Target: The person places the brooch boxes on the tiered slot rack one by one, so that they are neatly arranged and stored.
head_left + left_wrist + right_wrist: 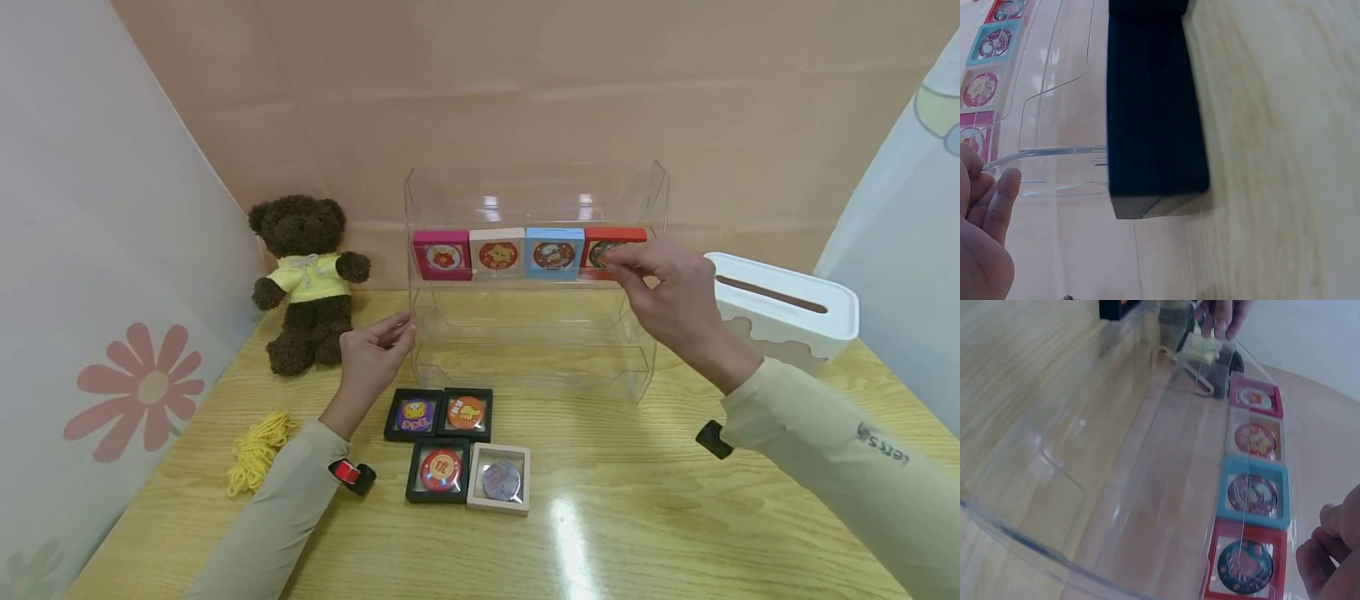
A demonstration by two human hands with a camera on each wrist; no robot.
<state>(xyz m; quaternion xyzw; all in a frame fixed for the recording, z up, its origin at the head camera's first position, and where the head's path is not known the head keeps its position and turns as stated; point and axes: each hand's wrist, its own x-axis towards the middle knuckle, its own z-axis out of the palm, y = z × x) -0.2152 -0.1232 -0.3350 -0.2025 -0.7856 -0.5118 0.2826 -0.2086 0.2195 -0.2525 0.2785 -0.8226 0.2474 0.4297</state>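
Two bare hands work at a clear rack on a wood-grain counter, where four square framed badges stand side by side along an upper tier. The left hand pinches the rack's near left edge between thumb and fingers; the right hand hovers by the far end of the row, its fingers loosely bent with nothing visible in their grasp. From the head its fingertips overlap the red frame, yet the right wrist view shows a gap between them. Next in line are the blue frame, the cream frame and the magenta frame, packed close together. Four more lie flat on the counter before the rack: a black frame with a purple badge, one with a thumbs-up, one with a red badge and a pale frame. The risks look modest but real — a knuckle brushing the red frame could tip it or nudge the whole row, and a tug by the left hand could slide or rock the seemingly light rack, toppling its display. Were the rack to skid forward, it could shove the nearest black frames. A brown teddy bear sits at left, a white tissue box at right.
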